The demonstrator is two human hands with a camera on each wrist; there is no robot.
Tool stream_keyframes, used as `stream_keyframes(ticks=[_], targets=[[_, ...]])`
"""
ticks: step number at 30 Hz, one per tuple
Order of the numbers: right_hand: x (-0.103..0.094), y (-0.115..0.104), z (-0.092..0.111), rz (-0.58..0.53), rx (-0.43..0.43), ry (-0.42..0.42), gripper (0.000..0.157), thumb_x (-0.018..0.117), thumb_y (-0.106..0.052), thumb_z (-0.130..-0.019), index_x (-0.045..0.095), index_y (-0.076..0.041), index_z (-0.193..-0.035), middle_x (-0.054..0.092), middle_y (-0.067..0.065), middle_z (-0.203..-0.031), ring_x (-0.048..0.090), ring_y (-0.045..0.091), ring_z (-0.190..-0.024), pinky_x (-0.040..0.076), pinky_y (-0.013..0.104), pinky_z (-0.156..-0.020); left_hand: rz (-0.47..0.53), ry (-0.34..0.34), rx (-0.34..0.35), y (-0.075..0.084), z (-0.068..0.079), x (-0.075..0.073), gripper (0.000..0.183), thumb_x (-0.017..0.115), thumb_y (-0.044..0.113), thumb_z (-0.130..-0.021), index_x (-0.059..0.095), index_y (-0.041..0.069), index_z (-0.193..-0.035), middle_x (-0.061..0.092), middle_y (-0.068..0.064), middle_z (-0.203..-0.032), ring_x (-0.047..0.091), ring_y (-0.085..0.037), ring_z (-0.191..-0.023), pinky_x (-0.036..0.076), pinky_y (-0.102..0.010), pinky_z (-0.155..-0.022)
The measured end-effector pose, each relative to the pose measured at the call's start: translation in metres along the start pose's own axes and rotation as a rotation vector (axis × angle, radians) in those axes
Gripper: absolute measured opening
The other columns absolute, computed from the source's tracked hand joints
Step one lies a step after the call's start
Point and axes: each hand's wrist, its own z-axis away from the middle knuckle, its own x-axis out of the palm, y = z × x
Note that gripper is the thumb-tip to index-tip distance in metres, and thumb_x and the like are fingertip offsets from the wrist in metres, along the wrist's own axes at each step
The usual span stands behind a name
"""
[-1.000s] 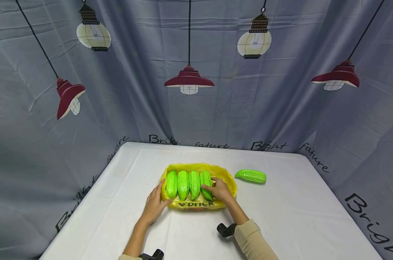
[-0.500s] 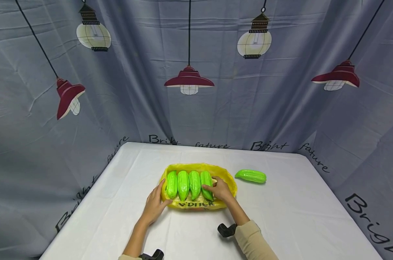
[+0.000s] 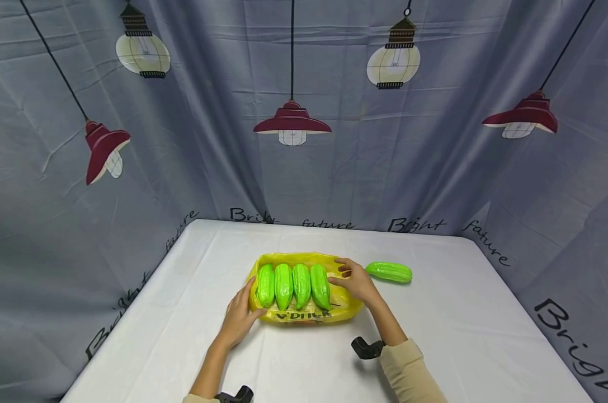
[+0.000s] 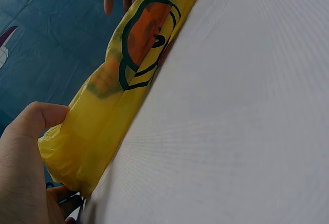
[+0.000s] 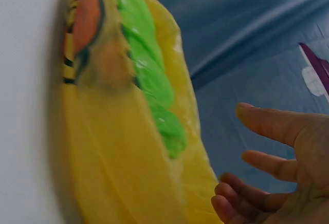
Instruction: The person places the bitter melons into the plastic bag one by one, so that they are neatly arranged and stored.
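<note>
Several shiny green, ridged, gourd-shaped vegetables (image 3: pixel 301 286) lie side by side in an opened yellow plastic bag (image 3: pixel 344 314) with dark lettering and an orange print. My left hand (image 3: pixel 239 313) holds the bag's left end, and in the left wrist view its thumb (image 4: pixel 49 115) lies on the yellow rim. Over the bag's right end is my right hand (image 3: pixel 356 282), fingers spread and nothing in them. In the right wrist view the right hand (image 5: pixel 280 167) stands apart from the green vegetables (image 5: pixel 146 54).
One more green vegetable (image 3: pixel 390 272) lies on the white tabletop (image 3: pixel 434 324), right of the bag and just beyond my right hand. A grey-blue curtain (image 3: pixel 293 179) with printed lamps hangs behind the table. Dark devices (image 3: pixel 368 348) sit on both wrists.
My right hand has let go of the rightmost vegetable in the bag and moved up and to the right, its fingers opening. The left hand stays at the bag's left end.
</note>
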Motion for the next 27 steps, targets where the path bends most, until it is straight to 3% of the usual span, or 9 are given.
stream_keyframes(ticks=[9,16,24,27], targets=[[-0.047,0.007,-0.01,0.057,-0.074,0.081,0.052,0.07,-0.016,-0.082,0.052,-0.009,-0.13,0.056,0.021,-0.119,0.054,0.037,-0.105,0.046,0.048,-0.086,0.008,0.0,-0.011,0.0,0.002,-0.001,0.082,0.063,0.03,-0.083,0.017,0.017,-0.149,0.028,-0.022,-0.144,0.026,-0.041,-0.13,0.012,-0.059,-0.104],[-0.074,0.032,-0.018,0.195,-0.195,0.164,0.052,0.074,-0.011,-0.077,0.055,-0.007,-0.126,0.056,0.023,-0.116,0.049,0.04,-0.105,0.04,0.053,-0.087,0.001,0.0,-0.007,0.0,0.002,-0.002,0.081,0.063,0.031,-0.083,0.017,0.017,-0.149,0.028,-0.022,-0.144,0.026,-0.041,-0.13,0.012,-0.059,-0.104],[-0.094,0.068,-0.022,0.258,-0.228,0.095,0.051,0.074,-0.008,-0.076,0.057,-0.006,-0.125,0.048,0.023,-0.129,0.038,0.044,-0.12,0.026,0.063,-0.096,0.005,0.004,-0.004,0.0,0.001,-0.001,0.081,0.063,0.029,-0.082,0.019,0.017,-0.148,0.03,-0.021,-0.144,0.027,-0.04,-0.13,0.013,-0.058,-0.105],[-0.097,0.078,-0.021,0.278,-0.224,0.081,0.05,0.074,-0.007,-0.076,0.058,-0.005,-0.123,0.047,0.024,-0.129,0.037,0.044,-0.121,0.026,0.064,-0.096,-0.006,0.007,0.004,-0.001,0.0,0.0,0.081,0.063,0.03,-0.082,0.019,0.017,-0.148,0.03,-0.021,-0.144,0.028,-0.04,-0.13,0.013,-0.058,-0.105]])
